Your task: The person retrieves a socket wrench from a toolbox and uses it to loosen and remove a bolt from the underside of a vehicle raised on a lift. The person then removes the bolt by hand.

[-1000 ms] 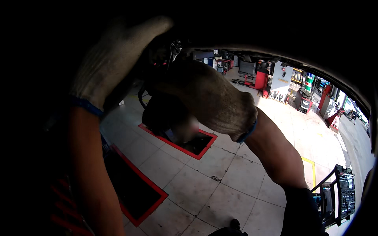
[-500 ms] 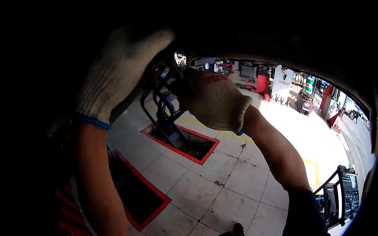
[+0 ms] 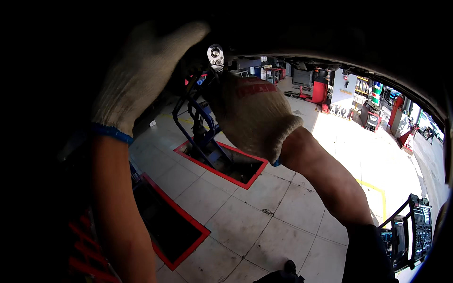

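Both hands wear off-white knit gloves and are raised under a dark overhanging shape. In my right hand (image 3: 252, 111), closed fingers hold a ratchet wrench (image 3: 215, 54). Its shiny round head rises above my fist, close against dark parts I cannot make out; the handle is hidden by the glove. To the left, my left hand (image 3: 141, 78) reaches up with the thumb stretched toward the ratchet head. The other fingers fade into darkness, and nothing shows in that hand.
Below stands a blue metal lift frame (image 3: 200, 118) in a red-edged floor pit (image 3: 257, 177). A second red-edged pit (image 3: 200, 236) lies nearer. At the lower right is an open tool case (image 3: 420, 228) with sockets. Red workshop equipment (image 3: 320, 92) stands farther back.
My right hand and the ratchet head have risen a little in the picture, the head slightly more upright. My left hand keeps nearly the same place. The floor view has shifted slightly.
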A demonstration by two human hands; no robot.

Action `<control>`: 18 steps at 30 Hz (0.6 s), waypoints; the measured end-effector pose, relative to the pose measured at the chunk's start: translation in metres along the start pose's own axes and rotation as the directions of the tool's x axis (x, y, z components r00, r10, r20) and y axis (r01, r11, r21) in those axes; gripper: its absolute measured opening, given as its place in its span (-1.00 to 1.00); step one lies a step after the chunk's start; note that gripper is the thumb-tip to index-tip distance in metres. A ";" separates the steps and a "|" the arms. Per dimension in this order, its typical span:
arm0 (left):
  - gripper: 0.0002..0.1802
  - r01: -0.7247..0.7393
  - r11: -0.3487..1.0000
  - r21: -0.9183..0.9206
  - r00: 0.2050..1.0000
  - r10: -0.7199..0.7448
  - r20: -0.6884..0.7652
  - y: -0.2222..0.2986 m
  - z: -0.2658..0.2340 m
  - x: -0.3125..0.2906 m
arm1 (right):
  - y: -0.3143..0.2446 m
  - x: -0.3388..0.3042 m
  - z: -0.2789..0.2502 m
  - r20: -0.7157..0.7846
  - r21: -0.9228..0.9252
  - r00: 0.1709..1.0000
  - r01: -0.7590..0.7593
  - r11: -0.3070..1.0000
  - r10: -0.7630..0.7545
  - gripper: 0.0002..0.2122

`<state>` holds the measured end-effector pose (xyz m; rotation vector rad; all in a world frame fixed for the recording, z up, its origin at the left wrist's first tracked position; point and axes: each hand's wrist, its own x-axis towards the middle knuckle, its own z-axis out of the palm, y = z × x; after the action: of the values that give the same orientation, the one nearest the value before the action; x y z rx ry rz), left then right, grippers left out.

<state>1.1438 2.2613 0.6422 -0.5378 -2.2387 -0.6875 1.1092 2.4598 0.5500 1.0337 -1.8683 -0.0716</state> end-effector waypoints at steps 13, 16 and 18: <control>-0.08 -0.171 0.982 0.085 0.983 0.175 -0.050 -0.003 0.005 -0.009 | 0.009 0.010 -0.002 0.223 -0.053 0.975 0.001 0.999 0.011 -0.65; -0.14 -0.220 0.975 0.001 0.975 0.220 0.041 0.000 0.015 0.000 | -0.015 0.013 0.000 0.054 0.341 0.996 0.045 0.939 -0.067 -0.69; -0.17 -0.179 0.983 -0.026 0.982 0.180 0.059 0.000 0.014 -0.003 | -0.025 0.013 0.001 -0.023 0.608 0.999 -0.004 0.794 0.023 -0.72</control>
<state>1.1382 2.2691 0.6318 -0.7701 -2.2079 -0.6082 1.1219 2.4347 0.5477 1.4405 -1.9105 0.5960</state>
